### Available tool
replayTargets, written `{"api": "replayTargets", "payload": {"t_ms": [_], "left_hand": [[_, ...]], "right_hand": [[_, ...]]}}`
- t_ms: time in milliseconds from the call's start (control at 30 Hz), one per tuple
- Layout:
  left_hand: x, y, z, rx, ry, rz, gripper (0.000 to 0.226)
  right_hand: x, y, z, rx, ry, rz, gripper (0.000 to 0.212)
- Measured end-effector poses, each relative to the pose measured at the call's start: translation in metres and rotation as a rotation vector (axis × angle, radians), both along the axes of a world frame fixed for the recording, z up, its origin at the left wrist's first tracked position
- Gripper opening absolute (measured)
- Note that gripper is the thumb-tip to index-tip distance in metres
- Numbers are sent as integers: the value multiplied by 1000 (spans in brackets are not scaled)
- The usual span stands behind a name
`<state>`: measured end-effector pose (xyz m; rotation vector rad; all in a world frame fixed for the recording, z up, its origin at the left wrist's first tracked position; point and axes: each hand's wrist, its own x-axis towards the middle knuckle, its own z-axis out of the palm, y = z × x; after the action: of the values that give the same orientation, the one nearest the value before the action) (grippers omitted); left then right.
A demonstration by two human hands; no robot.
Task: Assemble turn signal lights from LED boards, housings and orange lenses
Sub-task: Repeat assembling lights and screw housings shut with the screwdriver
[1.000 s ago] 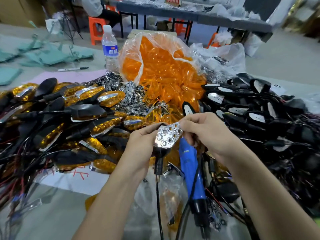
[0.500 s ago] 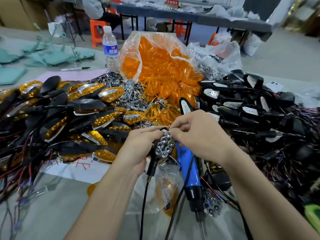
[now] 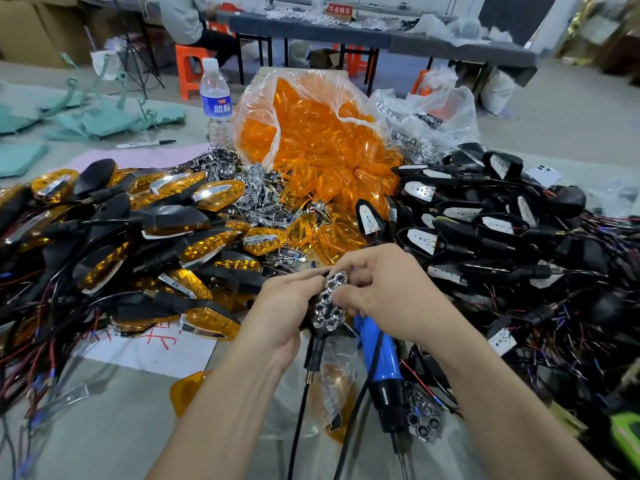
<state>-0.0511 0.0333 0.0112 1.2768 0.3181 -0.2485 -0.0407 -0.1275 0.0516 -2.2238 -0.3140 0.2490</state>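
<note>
- Right now one unit is mid-build in my hands, held above the table's near edge, in front of the parts heaps.
- My left hand (image 3: pixel 280 306) grips the black housing (image 3: pixel 318 336) from the side with the fingers curled round it. Its stem and cable hang down.
- My right hand (image 3: pixel 388 299) pinches the top end of the chrome reflector (image 3: pixel 329 303) and is seating it into the housing. It looks close to flush, but I can't tell if it's fully home.
- This unit's LED board is hidden under the reflector. My guess is it's already in.
- This unit has no orange lens yet. I judge the lens, and likely the fastening, are what's left on it.
- The blue screwdriver (image 3: pixel 379 358) lies on the table just under my right hand. Neither hand is on it.
- Done so far: the finished lights (image 3: pixel 173 216) on my left, a big pile with orange lenses on.
- Still to do: the open housings (image 3: pixel 485 223) on my right, a large heap with white boards showing and no reflector or lens.
- Stock: the bag of orange lenses (image 3: pixel 311 133) behind looks well filled. Loose reflectors (image 3: pixel 256 188) are heaped between the piles.
- Overall the batch looks roughly midway, but I can't count it.
</note>
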Motion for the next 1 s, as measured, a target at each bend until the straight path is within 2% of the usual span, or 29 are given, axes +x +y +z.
{"api": "replayTargets", "payload": {"t_ms": [167,267,400,500,600,833,933,967,1000], "left_hand": [[0,0,1,-15,-30,-18,34],[-1,0,3,-38,-73,-33,35],[-4,1,4,-33,-116,-44,39],[-6,-2,5,-75,-142,-70,29],[-7,-4,1,-79,-166,-65,36],[-9,-5,0,-107,-188,44,41],[-9,-7,2,-140,-190,101,39],[-8,-6,4,-163,-180,125,37],[-7,-4,5,-200,-163,152,36]], "right_hand": [[-8,5,1,-28,-156,-97,14],[-16,10,-4,-12,-228,-197,22],[-25,15,-13,134,-255,-314,37],[-31,21,-19,185,-302,-396,34],[-36,24,-22,254,-342,-458,41],[-35,23,-24,267,-288,-442,37],[-37,25,-30,292,-203,-416,19],[-39,26,-32,317,-153,-407,20],[-41,26,-34,330,-105,-400,30]]}}
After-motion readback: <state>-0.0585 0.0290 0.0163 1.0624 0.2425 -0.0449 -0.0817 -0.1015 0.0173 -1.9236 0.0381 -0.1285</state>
